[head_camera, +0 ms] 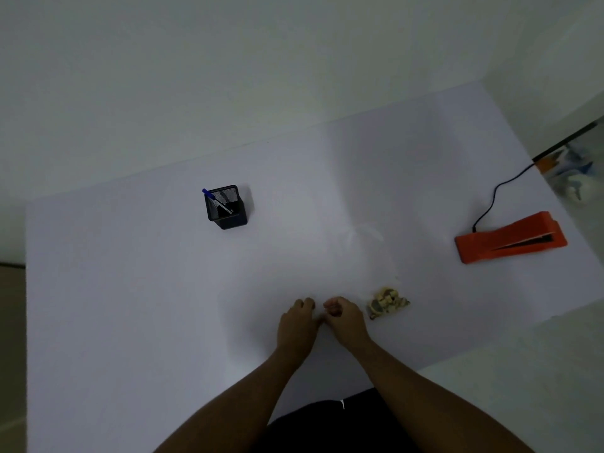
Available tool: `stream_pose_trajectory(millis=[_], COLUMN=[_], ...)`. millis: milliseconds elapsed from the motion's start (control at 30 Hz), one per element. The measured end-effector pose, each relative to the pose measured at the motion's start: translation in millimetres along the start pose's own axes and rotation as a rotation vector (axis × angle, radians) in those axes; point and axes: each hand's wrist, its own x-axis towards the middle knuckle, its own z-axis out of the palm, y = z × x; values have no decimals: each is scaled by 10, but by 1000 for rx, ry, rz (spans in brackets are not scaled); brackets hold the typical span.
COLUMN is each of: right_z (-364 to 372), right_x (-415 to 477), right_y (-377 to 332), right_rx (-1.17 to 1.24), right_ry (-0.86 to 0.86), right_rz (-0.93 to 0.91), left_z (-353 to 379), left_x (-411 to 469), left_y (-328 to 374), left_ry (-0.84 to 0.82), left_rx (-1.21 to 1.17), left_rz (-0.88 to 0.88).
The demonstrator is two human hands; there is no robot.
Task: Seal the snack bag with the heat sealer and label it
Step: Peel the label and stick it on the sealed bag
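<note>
From my seat the bench is mostly bare, and I see wide open room across its middle and left side. Only four things break it up. The black mesh pen holder stands far back on the left, well apart from both grips. The orange heat sealer lies along the right edge, its black cord trailing toward the far right corner. The snack bag sits just beside my right grip, closing that side; my left grip has free passage leftward.
</note>
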Motion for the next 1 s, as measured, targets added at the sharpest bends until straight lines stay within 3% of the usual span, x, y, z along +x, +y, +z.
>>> stream_pose_trajectory(millis=[200, 333, 467, 1000], right_z=[-152, -513, -848, -1311], right_x=[20, -102, -327, -1247], right_y=[-265, -842, -1492, -2882], right_rx=[26, 113, 150, 205], right_ry=[40, -98, -182, -223], right_rz=[-41, -137, -292, -649], left_z=[-207, -723, -1336, -2559], left_x=[-76, -259, -428, -1134], left_y=[100, 274, 473, 1052], left_ry=[-34, 37, 2, 169], left_rx=[-223, -502, -698, -934], left_rz=[24, 82, 115, 308])
